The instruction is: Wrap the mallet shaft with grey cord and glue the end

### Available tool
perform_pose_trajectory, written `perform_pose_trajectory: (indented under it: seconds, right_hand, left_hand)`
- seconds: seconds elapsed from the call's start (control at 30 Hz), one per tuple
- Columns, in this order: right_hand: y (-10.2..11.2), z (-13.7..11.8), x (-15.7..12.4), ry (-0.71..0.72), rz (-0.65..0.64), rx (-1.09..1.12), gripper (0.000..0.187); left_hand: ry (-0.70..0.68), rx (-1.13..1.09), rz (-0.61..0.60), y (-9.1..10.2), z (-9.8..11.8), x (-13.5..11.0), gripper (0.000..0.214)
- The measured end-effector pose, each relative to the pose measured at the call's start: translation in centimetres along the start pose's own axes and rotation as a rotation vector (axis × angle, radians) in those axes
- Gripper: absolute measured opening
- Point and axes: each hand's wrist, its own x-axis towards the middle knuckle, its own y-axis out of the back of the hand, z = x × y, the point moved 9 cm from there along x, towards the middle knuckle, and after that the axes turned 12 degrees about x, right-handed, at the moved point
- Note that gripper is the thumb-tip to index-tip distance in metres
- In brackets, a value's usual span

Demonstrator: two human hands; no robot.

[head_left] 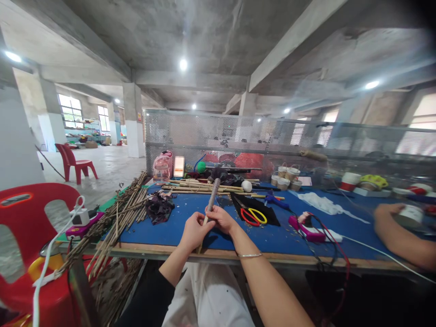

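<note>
Above the table's front edge, my left hand (195,230) and my right hand (220,219) are both closed around a stick (213,194). It stands tilted, its upper length wrapped in something greyish and its lower end pale like bamboo. Dark cloth (218,173) shows at its top; whether it is fixed to the stick I cannot tell. To the right of my hands, scissors (254,216) with one red and one yellow handle lie on black cloth (272,217). Crumpled dark fabric (159,207) lies to the left.
Thin twigs (127,211) overhang the table's left side. Bamboo sticks (200,186) lie across the back, near a white ball (246,186). A blue glue gun (276,200) and purple power strip (308,228) sit right. Another person's hand (388,218) works at far right. Red chair (41,200) at left.
</note>
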Motion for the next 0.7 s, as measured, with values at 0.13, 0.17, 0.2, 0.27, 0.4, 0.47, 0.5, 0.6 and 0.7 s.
perform_pose_trajectory:
  seconds: [0.13, 0.17, 0.2, 0.27, 0.4, 0.47, 0.5, 0.6, 0.7]
  right_hand:
    - [-0.4, -0.2, 0.0, 0.018, -0.030, 0.022, 0.041]
    - [-0.6, -0.3, -0.1, 0.015, -0.049, 0.041, 0.042]
    - [-0.8, -0.3, -0.2, 0.010, -0.066, 0.057, 0.042]
    - [-1.0, -0.4, -0.3, -0.004, -0.077, 0.068, 0.041]
    - [-0.4, -0.1, -0.3, -0.023, -0.012, 0.017, 0.041]
    - [-0.1, -0.1, -0.1, -0.006, 0.029, -0.007, 0.042]
    - [0.0, -0.2, -0.1, 0.007, 0.037, -0.010, 0.042]
    - [-0.3, -0.5, -0.2, 0.031, 0.007, 0.019, 0.040]
    - [-0.8, -0.6, -0.4, 0.022, -0.049, 0.070, 0.040]
  left_hand:
    - [0.008, -0.068, -0.053, -0.3, -0.4, 0.1, 0.031]
    - [0.015, -0.118, -0.087, -0.5, -0.6, 0.2, 0.034]
    - [0.031, -0.167, -0.132, -0.9, -0.9, 0.2, 0.038]
    - [0.076, -0.234, -0.221, -1.7, -1.4, 0.2, 0.043]
    - [0.056, -0.201, -0.148, -1.4, -1.4, 0.4, 0.042]
    - [0.043, -0.172, -0.052, -0.7, -1.3, 0.5, 0.040]
    - [0.047, -0.175, -0.026, -0.5, -1.4, 0.5, 0.042]
    - [0.063, -0.250, -0.026, -0.7, -1.6, 0.5, 0.049]
    - [0.090, -0.346, -0.069, -1.0, -1.8, 0.5, 0.056]
